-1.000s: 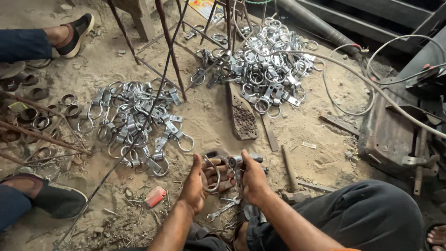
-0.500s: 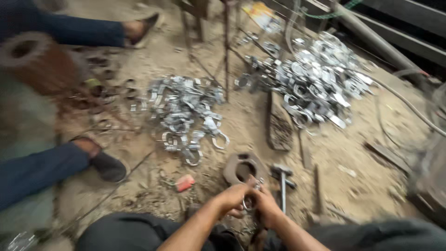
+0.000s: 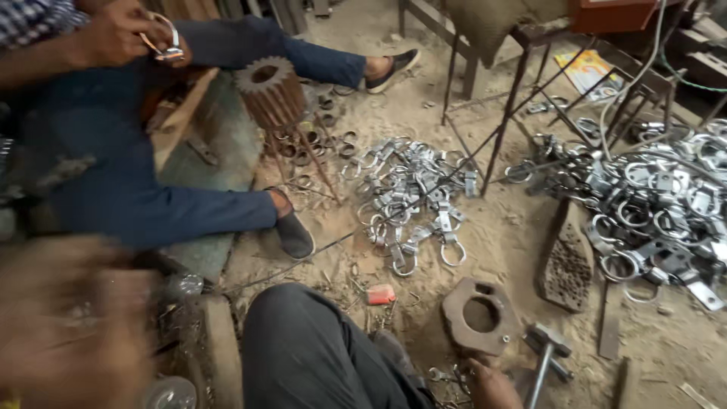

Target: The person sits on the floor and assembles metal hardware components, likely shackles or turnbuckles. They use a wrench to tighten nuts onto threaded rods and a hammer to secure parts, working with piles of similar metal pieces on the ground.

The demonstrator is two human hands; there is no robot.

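Two heaps of shiny metal ring clamps lie on a sandy dirt floor [image 3: 515, 235] strewn with scrap: one clamp pile [image 3: 413, 201] left of the rusty holed block [image 3: 478, 316], a larger clamp heap [image 3: 651, 197] up to its right. Thin steel legs of a stand [image 3: 507, 113] rise behind the block, and a rusty toothed gear [image 3: 271, 89] stands further left on rods.

Only one of the wearer's hands shows clearly: the right hand [image 3: 494, 385], at the bottom edge just below the holed block, beside the dark trouser knee [image 3: 310, 348]. Small ring pieces [image 3: 447, 376] lie just left of it, touching or nearly touching the fingers; whether the fingers pinch them cannot be told. A hammer [image 3: 547, 350] stands just right of the hand. A large blur at lower left may be the left hand [image 3: 68, 318]; its grip cannot be told.

A co-worker's hand [image 3: 113, 34], far up-left of the block, pinches a ring clamp [image 3: 168, 42].

A small red packet [image 3: 381, 294] lies just left of the block; a yellow printed sheet [image 3: 589, 70] lies far above it.
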